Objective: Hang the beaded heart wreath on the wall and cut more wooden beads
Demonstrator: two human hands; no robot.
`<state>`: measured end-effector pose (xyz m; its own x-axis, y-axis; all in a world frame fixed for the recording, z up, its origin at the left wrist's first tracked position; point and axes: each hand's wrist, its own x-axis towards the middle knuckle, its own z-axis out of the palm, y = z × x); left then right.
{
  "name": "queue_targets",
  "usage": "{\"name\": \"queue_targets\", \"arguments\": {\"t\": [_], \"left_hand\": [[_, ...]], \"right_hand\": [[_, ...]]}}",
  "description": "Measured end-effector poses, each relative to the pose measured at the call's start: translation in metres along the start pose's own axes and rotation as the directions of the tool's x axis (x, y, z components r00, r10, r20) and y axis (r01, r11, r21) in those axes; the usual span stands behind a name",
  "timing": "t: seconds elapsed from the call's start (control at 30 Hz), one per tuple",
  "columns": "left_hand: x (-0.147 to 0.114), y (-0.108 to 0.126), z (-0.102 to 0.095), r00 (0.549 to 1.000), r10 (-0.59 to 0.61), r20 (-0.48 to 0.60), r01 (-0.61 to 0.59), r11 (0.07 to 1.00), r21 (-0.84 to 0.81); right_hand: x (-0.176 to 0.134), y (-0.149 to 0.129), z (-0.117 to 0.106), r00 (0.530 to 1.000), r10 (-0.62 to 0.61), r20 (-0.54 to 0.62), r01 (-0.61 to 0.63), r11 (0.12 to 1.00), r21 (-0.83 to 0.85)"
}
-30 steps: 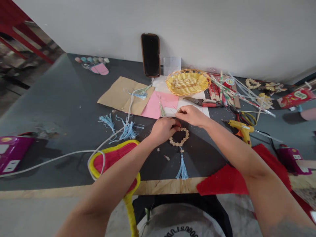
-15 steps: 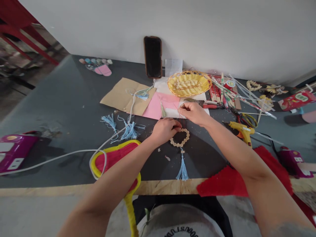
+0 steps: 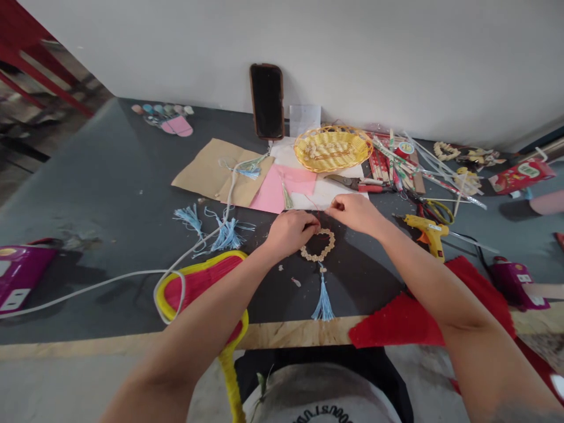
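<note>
A pale ring of small beads or shell-like pieces (image 3: 317,258) lies on the dark table in front of me, with a light blue tassel (image 3: 324,301) hanging from its near end. My left hand (image 3: 292,231) is closed at the ring's top edge, thumb and fingers pinched there. A thin red thread (image 3: 314,203) runs near the fingertips of both hands. My right hand (image 3: 353,212), just above and right of the ring, pinches with its fingers together, seemingly on that thread. Part of the ring's top is hidden by my left fingers.
Blue tassels (image 3: 228,235) and a pink-yellow fuzzy piece (image 3: 200,276) lie left, crossed by a white cord (image 3: 185,254). Behind are a yellow basket (image 3: 333,158), pliers (image 3: 370,188) and a standing phone (image 3: 267,103). A yellow glue gun (image 3: 429,232) and red cloth (image 3: 405,323) lie right.
My right hand has moved down and to the right, closer to table level beside the ring. My left hand stays at the ring's top. The whole view has shifted slightly.
</note>
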<state>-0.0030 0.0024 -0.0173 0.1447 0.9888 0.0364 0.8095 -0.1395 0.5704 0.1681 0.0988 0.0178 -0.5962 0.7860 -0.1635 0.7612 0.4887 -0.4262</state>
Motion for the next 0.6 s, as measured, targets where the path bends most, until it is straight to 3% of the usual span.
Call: {"name": "queue_targets", "arguments": {"t": [0.1, 0.27, 0.4, 0.5, 0.6], "left_hand": [[0.000, 0.000, 0.000, 1.000, 0.002, -0.003, -0.002, 1.000, -0.005], [-0.001, 0.001, -0.001, 1.000, -0.006, 0.001, 0.006, 1.000, -0.022], [0.000, 0.001, -0.001, 1.000, -0.001, 0.000, 0.001, 1.000, 0.015], [0.000, 0.001, 0.000, 1.000, -0.008, 0.007, 0.008, 0.999, 0.047], [0.000, 0.001, 0.000, 1.000, -0.013, 0.010, 0.012, 0.997, 0.072]], "right_hand": [[-0.003, -0.003, 0.011, 0.999, 0.034, 0.041, -0.031, 0.997, -0.068], [-0.008, -0.004, 0.019, 1.000, -0.018, 0.005, 0.018, 0.997, -0.078], [-0.015, -0.004, 0.007, 0.965, -0.237, -0.109, 0.247, 0.965, 0.088], [-0.015, -0.007, 0.002, 0.928, -0.371, -0.039, 0.371, 0.908, 0.192], [-0.008, -0.011, 0.005, 0.939, -0.339, 0.068, 0.327, 0.935, 0.140]]}}
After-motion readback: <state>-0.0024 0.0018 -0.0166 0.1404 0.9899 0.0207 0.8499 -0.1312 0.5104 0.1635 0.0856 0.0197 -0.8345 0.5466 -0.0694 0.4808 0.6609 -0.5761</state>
